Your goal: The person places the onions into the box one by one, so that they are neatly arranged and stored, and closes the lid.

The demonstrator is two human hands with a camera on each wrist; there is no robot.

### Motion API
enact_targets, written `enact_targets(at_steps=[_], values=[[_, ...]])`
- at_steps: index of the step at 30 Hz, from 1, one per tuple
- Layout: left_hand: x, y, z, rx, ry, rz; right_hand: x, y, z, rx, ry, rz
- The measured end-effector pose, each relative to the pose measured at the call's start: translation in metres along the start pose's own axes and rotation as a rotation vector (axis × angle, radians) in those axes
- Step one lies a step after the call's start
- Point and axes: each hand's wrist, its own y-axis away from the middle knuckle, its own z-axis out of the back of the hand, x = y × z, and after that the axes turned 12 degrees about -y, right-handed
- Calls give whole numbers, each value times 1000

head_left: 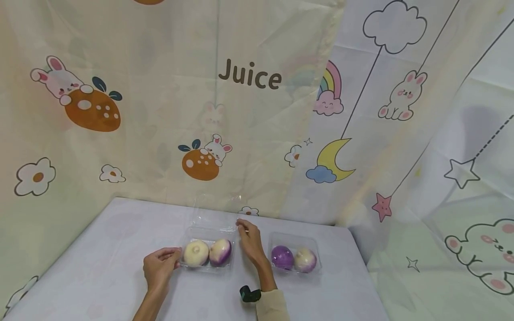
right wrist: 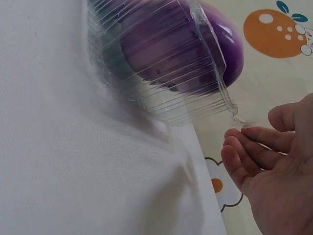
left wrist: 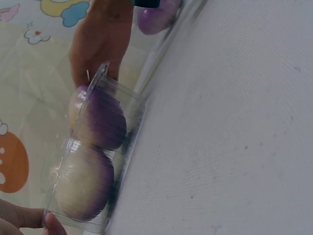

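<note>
A clear plastic clamshell box (head_left: 213,269) sits on the table with its lid (head_left: 214,211) raised at the back. Inside lie a whitish turnip (head_left: 196,253) and a white-and-purple turnip (head_left: 220,252), side by side. My left hand (head_left: 160,267) pinches the box's left rim between thumb and finger; the left wrist view shows the thumb (left wrist: 55,224) at that corner. At the back right corner is my right hand (head_left: 250,240). Its fingers (right wrist: 264,139) reach loosely toward the rim in the right wrist view, with the thumb apart. Whether they touch the plastic is hard to tell.
Right of my right hand stands a second clear box (head_left: 295,240), holding a purple turnip (head_left: 282,257) and a white-and-purple one (head_left: 305,260). A white cloth covers the table (head_left: 329,294). Printed curtains (head_left: 160,111) hang behind it. A dark device (head_left: 250,294) is strapped at my right wrist.
</note>
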Motion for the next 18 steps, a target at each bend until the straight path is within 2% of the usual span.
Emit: enact_targets(at_steps=[6, 18], values=[[0, 0, 0, 0, 3, 6, 2, -2, 2, -17, -18, 23], [-1, 1, -1, -15, -4, 10, 6, -2, 4, -93, -59, 3]])
